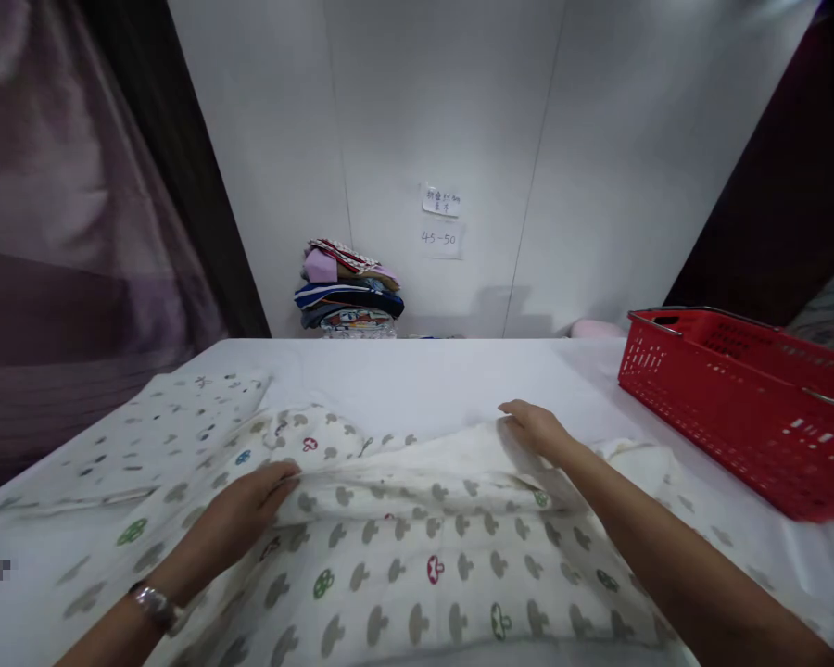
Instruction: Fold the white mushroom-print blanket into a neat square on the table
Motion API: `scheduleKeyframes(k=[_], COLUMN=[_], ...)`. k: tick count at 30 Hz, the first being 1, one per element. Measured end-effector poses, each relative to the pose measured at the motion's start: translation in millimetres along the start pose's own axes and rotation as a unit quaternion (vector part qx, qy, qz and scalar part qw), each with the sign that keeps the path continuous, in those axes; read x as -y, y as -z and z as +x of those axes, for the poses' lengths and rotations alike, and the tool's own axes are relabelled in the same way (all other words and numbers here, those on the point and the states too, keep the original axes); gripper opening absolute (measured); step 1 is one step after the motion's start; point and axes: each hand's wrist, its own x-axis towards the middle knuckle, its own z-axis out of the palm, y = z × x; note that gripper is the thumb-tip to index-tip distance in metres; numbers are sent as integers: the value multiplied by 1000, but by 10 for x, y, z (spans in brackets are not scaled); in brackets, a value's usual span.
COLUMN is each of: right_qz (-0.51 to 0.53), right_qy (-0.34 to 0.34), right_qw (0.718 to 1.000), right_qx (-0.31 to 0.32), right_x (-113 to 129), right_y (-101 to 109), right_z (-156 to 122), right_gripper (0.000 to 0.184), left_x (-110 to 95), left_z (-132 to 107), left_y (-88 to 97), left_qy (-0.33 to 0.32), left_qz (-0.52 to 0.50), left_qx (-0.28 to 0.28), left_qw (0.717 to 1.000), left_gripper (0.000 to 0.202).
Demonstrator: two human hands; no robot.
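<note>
A white cloth printed with grey, green and red mushrooms (431,565) lies spread in front of me; it looks like a garment. Its upper part is folded over, so that a plain white band (423,454) shows along the fold. My left hand (268,491) pinches the left end of this fold, fingers closed on the fabric. At the fold's right end, my right hand (535,431) rests with fingers stretched out against the white layer. Another white cloth with small dark prints (159,426) lies flat at the left.
A red plastic basket (723,417) stands on the white table (459,371) at the right. Behind the table, a stack of folded clothes (351,292) sits against the wall, near two paper notes (441,236). A purplish curtain (76,232) hangs at the left.
</note>
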Motion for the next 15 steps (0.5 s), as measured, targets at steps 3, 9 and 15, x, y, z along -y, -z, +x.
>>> scheduleKeyframes(k=[3,9,15], right_qz=[-13,60,14], right_qy=[-80,-161,-128], right_qw=[996,981,976], right_qx=[23,-90,-177], right_x=[-270,-686,-608], right_y=[-25,204,73], right_z=[-16,-646,-1389], right_gripper=[35,29,32], left_x=[195,133,58], left_z=[-46,-226,-181], left_y=[-246,-438,-460], left_qy=[31,52,38], left_qz=[-6,1,-5], left_qx=[15,-38,-76], left_qw=[999,998,996], left_gripper=[40,38,36])
